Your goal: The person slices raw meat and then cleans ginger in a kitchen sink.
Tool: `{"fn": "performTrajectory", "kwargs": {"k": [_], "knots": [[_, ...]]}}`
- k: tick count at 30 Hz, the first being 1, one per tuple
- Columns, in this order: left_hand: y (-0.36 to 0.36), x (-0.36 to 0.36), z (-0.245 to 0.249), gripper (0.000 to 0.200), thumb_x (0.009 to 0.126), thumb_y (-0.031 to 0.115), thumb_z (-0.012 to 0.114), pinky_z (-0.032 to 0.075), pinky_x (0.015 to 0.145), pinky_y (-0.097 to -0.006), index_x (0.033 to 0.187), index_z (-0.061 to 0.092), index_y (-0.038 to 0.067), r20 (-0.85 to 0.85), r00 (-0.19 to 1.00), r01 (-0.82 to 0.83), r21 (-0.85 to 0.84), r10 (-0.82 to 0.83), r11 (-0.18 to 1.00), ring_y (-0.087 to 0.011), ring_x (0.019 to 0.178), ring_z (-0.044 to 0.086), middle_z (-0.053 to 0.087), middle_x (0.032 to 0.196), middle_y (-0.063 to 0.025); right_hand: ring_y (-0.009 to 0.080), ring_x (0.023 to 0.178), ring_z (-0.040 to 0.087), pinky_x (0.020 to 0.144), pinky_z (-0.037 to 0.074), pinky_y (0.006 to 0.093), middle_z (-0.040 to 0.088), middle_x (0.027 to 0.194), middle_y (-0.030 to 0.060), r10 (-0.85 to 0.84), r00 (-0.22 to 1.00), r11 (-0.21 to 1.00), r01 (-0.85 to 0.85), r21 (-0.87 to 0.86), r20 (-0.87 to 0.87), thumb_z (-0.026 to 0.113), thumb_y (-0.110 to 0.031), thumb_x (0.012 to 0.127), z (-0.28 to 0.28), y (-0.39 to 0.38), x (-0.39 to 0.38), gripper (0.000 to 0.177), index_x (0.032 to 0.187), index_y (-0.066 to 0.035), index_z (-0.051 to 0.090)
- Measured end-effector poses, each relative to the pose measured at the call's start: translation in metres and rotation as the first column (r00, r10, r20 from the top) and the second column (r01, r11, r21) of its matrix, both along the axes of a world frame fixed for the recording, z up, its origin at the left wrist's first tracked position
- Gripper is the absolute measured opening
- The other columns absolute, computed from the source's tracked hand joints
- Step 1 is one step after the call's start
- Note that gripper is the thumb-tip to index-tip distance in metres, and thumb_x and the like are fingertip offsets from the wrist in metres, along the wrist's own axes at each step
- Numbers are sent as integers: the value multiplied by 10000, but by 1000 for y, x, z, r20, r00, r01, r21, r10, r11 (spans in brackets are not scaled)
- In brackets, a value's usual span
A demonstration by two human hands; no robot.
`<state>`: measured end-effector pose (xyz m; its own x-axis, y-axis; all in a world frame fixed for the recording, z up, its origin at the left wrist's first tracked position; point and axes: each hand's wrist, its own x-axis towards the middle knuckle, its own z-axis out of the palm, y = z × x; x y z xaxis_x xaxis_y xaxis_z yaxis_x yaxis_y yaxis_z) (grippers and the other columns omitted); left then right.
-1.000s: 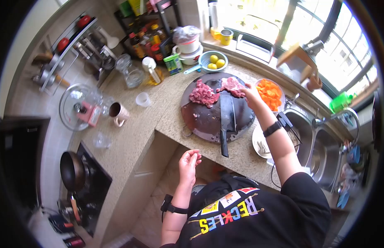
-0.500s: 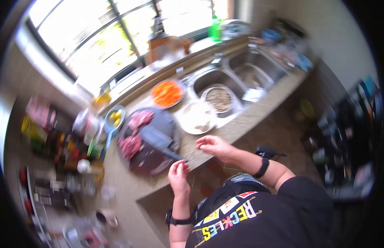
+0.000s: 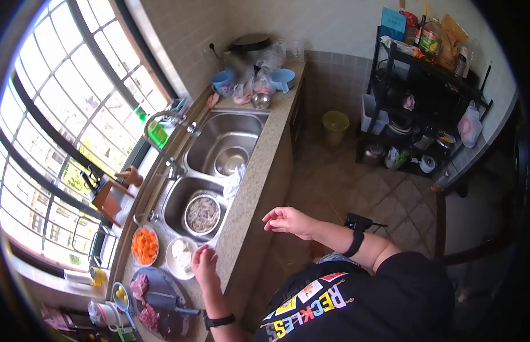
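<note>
My left hand (image 3: 205,264) is raised over the counter edge beside the white plate (image 3: 176,257) of pale food, its fingers loosely bent with nothing seen in them. Farther right, my right hand (image 3: 289,222) hangs over the floor side, empty, with fingers apart. A cleaver (image 3: 162,300) lies on the dark round cutting board (image 3: 176,328), its handle toward the counter edge. Two heaps of raw meat (image 3: 148,317) rest on the board. Orange pieces (image 3: 144,246) fill a plate near the sink.
A double sink (image 3: 188,149) holds a metal bowl of grey food (image 3: 203,215) and a strainer. Blue containers (image 3: 223,83) and bags stand at the counter's far end. A green bin (image 3: 336,126) and a black shelf rack (image 3: 385,91) stand beyond. A knife block (image 3: 110,199) is by the window.
The view has turned toward the sink and shelf rack. My left hand has moved away from the cleaver handle, toward the white plate. The right hand stays raised and empty.
</note>
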<state>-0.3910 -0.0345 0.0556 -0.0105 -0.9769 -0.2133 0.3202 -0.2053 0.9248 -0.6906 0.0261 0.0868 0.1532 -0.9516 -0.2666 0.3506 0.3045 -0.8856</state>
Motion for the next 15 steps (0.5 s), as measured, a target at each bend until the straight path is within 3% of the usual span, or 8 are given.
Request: {"fn": "performTrajectory", "kwargs": {"k": [6, 15], "knots": [[-85, -59, 32, 122, 885, 103, 539, 478, 665, -251, 988, 593, 66, -28, 997, -79, -123, 77, 989, -112, 741, 593, 620, 807, -24, 125, 959, 570, 878, 448, 279, 588, 984, 59, -118, 993, 992, 118, -36, 12, 508, -97, 902, 13, -41, -125, 170, 1063, -46, 529], [-181, -107, 61, 171, 889, 133, 535, 503, 681, -262, 1038, 594, 72, 74, 996, -46, -139, 57, 989, -135, 787, 609, 632, 836, -34, 127, 955, 573, 885, 445, 285, 587, 982, 50, -91, 994, 995, 93, -42, 65, 509, -100, 900, 4, -112, -186, 159, 1050, -51, 531]]}}
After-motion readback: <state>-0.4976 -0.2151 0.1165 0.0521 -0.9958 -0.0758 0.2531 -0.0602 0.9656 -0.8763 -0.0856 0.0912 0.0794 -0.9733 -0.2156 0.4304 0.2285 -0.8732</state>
